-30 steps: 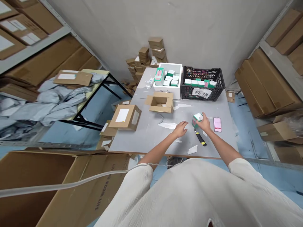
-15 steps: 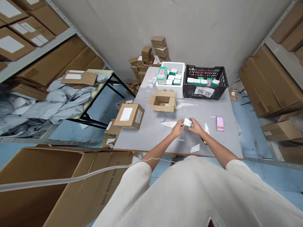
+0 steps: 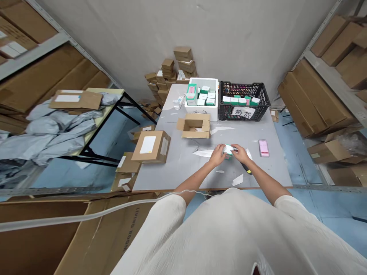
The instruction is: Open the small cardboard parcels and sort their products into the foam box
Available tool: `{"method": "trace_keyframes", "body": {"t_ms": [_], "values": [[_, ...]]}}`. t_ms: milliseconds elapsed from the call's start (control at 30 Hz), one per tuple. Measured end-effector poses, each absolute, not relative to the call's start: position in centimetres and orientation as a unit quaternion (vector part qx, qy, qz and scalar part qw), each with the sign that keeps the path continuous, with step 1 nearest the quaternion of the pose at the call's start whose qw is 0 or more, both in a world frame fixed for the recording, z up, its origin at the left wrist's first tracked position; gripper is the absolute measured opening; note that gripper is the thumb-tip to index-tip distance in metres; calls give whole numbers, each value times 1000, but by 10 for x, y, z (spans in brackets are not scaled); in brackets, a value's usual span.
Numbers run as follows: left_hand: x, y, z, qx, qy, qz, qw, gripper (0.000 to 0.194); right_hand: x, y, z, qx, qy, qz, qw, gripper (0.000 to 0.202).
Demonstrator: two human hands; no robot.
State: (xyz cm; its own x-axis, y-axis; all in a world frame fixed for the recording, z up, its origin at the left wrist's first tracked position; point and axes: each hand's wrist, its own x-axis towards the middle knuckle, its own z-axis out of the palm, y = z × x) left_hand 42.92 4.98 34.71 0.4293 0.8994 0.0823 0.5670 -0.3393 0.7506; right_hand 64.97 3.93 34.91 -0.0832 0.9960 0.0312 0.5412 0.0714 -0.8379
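Note:
Between my hands, over the grey table [image 3: 180, 175], is a small white and green box [image 3: 228, 150]. My left hand [image 3: 218, 154] grips its left side, with the fingers wrapped round it. On the other side my right hand [image 3: 240, 153] pinches the box near its top right edge. Under my right wrist lies a dark cutter with a yellow part [image 3: 247, 169]. Paper scraps [image 3: 237, 180] lie near my hands. An opened cardboard box [image 3: 196, 133] stands behind them to the left.
A white bin [image 3: 202, 112] and a black crate [image 3: 243, 110] hold several similar boxes at the back. A taped carton [image 3: 151, 147] stands at the table's left. A pink-screened phone [image 3: 263, 148] lies right. A large open carton [image 3: 114, 229] is at lower left.
My right fingers have shifted to a pinch at the box's top edge, and more of its white top shows. The left hand keeps its hold. The camera view has turned slightly.

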Motion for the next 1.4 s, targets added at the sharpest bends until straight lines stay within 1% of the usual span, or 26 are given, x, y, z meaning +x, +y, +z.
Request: {"method": "trace_keyframes", "body": {"t_ms": [167, 533, 700, 867, 933, 1033, 1133, 1200, 1300, 1400], "values": [[427, 55, 349, 787, 454, 251, 334, 47, 646, 37, 360, -605, -662, 327, 299, 38], [433, 63, 351, 797, 429, 255, 340, 22, 646, 37, 365, -620, -669, 300, 281, 23], [434, 67, 351, 793, 423, 259, 355, 21, 648, 33, 364, -632, -662, 287, 281, 23], [433, 68, 351, 790, 426, 258, 358, 22, 650, 24, 361, -599, -719, 220, 276, 22], [432, 69, 350, 789, 428, 257, 358, 21, 651, 22, 360, -576, -755, 188, 250, 24], [431, 69, 347, 790, 426, 259, 358, 18, 654, 20, 359, -563, -792, 150, 184, 29], [431, 70, 346, 791, 422, 263, 355, 16, 656, 22, 362, -548, -819, 122, 118, 33], [431, 70, 345, 792, 424, 262, 353, 16, 656, 24, 365, -534, -833, 112, 89, 36], [431, 70, 345, 795, 422, 258, 351, 17, 656, 27, 370, -525, -840, 112, 75, 37], [431, 68, 346, 796, 417, 259, 353, 19, 658, 28, 373, -527, -835, 128, 93, 38]]}}
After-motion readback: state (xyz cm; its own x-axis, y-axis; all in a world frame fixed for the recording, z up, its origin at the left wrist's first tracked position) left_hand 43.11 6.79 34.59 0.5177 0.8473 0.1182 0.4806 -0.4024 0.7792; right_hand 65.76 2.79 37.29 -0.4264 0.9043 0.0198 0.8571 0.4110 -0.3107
